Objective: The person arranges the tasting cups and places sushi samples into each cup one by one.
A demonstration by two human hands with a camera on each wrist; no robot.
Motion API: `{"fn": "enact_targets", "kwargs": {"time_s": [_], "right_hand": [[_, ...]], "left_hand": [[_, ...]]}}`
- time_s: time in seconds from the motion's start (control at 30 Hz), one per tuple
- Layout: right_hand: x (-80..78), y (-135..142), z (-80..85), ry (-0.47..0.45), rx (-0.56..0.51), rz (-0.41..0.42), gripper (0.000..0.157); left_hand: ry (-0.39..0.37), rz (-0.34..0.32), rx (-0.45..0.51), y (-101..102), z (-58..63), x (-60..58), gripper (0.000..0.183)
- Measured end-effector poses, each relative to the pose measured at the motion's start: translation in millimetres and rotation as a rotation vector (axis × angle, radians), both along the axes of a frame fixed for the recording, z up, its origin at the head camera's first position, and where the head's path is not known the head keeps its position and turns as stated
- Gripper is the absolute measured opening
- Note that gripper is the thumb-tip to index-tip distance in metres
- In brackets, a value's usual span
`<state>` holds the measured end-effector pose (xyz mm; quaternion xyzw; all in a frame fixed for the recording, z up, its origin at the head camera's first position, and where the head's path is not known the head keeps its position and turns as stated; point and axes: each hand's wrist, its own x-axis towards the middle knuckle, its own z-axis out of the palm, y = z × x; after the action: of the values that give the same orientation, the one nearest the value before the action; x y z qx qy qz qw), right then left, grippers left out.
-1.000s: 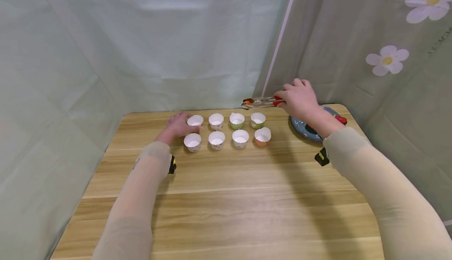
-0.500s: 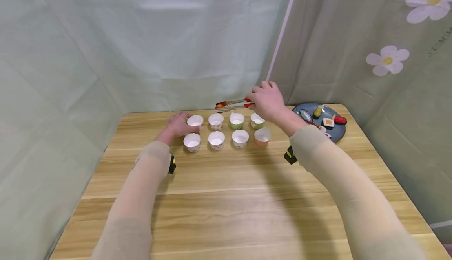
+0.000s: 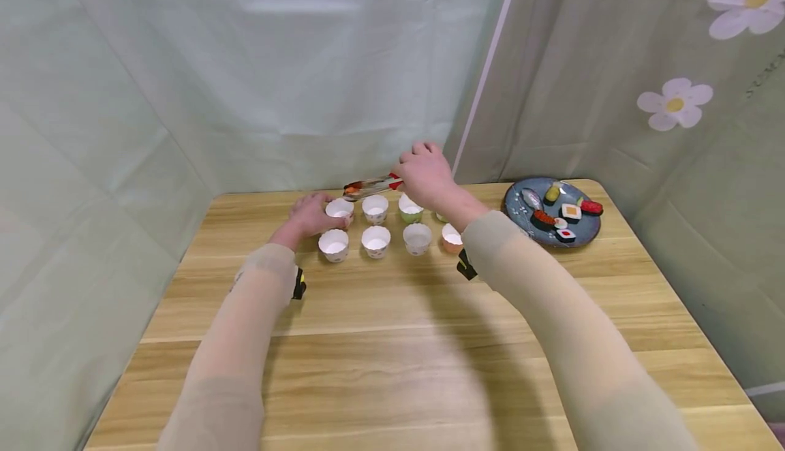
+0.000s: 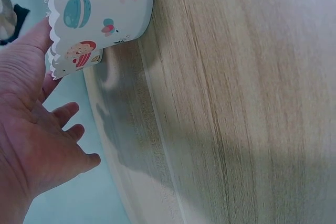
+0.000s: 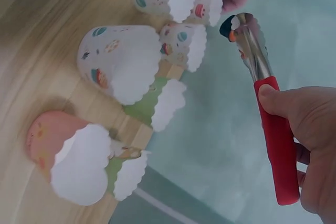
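Wood-grain worktop. Front: scalloped, white-lined paper cups in row. Right: round blue plate of assorted sushi pieces. Rear left: patterned white paper cup, pinched by left hand, presumably for steadiness. Near its rim: black-and-orange sushi piece in red-handled metal tongs; right hand closed round handles, probably for pressure.

This was a small curtained-off space, apparently a makeshift work corner, around a wood-grain table. Creased pale green sheeting hung behind the table and along its left; greyer fabric printed with white, yellow-centred flowers hung on its right. Whether a home or lab lay beyond could not be told.
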<state>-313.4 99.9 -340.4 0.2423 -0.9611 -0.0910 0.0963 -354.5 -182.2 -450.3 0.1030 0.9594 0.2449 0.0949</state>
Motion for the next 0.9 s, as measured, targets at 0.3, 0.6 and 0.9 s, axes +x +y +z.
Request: {"fn": "enact_targets", "kwargs": {"time_s": [0.3,0.6,0.9], "right_hand": [[-0.8,-27,4.8,0.026,0.107,0.041,0.023],[-2.9,-45,3.9,0.060,0.195,0.057,0.028],[-6.1,-59,0.3,0.112,0.243,0.085,0.032]], "left_hand": [[-0.018,0.008,-0.017,1,-5.2,-5.3,0.086],[-0.008,0.011,-0.006,-4,-8.6,-9.8,0.079],[-0.022,0.011,-0.011,-6,-7.3,-6.3,0.076]]}}
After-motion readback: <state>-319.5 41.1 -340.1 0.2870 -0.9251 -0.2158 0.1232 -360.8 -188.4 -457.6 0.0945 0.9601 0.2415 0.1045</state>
